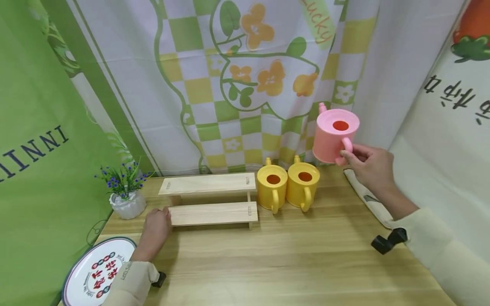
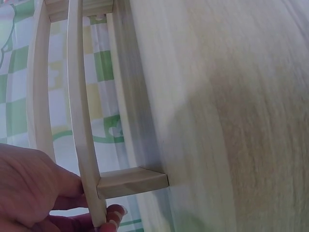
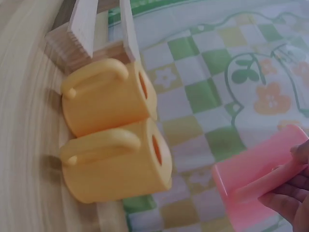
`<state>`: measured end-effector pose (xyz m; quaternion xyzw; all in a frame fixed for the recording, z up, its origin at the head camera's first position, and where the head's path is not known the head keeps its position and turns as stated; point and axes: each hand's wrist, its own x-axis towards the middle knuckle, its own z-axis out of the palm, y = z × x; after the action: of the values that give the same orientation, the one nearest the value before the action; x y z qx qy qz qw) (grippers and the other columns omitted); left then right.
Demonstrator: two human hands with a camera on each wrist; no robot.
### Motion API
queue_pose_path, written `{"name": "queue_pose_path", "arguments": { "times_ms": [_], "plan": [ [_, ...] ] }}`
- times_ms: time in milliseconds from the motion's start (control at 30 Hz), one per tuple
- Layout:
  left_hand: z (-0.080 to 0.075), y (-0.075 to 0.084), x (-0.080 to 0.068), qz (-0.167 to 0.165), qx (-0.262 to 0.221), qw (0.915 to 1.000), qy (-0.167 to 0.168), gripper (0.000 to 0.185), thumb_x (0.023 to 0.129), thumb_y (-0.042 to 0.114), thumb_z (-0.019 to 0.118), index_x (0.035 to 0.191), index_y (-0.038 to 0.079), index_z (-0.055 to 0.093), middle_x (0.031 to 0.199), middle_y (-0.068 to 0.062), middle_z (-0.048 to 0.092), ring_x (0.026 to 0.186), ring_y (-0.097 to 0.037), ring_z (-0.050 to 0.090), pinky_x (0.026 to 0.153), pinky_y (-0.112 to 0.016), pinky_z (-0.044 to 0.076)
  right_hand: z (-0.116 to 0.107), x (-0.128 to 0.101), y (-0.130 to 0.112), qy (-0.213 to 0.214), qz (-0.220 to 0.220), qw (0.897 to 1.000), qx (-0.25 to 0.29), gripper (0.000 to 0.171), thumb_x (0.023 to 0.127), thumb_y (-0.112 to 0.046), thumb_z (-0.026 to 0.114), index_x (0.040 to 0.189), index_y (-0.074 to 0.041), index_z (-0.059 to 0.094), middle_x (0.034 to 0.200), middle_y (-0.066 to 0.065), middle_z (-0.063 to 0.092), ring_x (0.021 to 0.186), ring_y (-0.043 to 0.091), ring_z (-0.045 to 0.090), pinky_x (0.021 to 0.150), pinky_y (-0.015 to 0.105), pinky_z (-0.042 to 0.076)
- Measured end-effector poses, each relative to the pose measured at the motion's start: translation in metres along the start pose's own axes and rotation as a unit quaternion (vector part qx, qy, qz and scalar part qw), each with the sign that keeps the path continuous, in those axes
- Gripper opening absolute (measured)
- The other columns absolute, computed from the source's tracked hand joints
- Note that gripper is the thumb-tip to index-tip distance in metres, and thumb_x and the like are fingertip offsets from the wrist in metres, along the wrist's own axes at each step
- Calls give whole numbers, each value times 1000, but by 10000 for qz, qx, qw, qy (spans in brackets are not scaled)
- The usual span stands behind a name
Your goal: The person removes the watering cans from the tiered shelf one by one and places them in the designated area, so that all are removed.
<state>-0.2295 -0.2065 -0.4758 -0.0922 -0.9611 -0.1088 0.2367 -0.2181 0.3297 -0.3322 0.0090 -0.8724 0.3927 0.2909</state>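
Note:
A pink watering can (image 1: pixel 332 138) hangs in the air above the table's back right, its handle pinched by my right hand (image 1: pixel 373 166). The right wrist view shows the thumb and fingers on the handle of the pink can (image 3: pixel 256 183). My left hand (image 1: pixel 156 225) pinches the left end of the lower board of a two-step wooden rack (image 1: pixel 214 213). In the left wrist view, thumb and fingers lie on either side of that board (image 2: pixel 79 111). Two yellow watering cans (image 1: pixel 272 187) stand side by side, right of the rack, handles toward me.
A white pot with purple flowers (image 1: pixel 128 204) stands left of the rack. At the front left lies a white plate (image 1: pixel 82 272) with red lettering. A patterned curtain (image 1: pixel 214 85) hangs behind the wooden table (image 1: pixel 291 263); a pale cloth strip (image 1: pixel 367 197) lies along the right edge.

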Motion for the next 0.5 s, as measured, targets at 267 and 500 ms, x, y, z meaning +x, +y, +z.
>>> {"name": "queue_pose_path", "arguments": {
  "times_ms": [267,500],
  "plan": [
    [-2,-2,1,-145,-69,9999,-51,13,91,0,57,80,-6,58,62,-20,57,63,-39,54,60,-51,46,10,-11,43,367,184,9987,-286,31,88,-18,76,111,3,74,98,29,72,64,-29,42,55,2,37],
    [0,-3,0,-280,-228,9992,-181,12,91,2,56,84,-6,61,66,-21,56,62,-39,55,58,-52,48,29,-29,79,349,102,9987,-363,27,85,-11,76,105,7,74,92,31,72,59,-27,38,50,5,34]
  ]
}}
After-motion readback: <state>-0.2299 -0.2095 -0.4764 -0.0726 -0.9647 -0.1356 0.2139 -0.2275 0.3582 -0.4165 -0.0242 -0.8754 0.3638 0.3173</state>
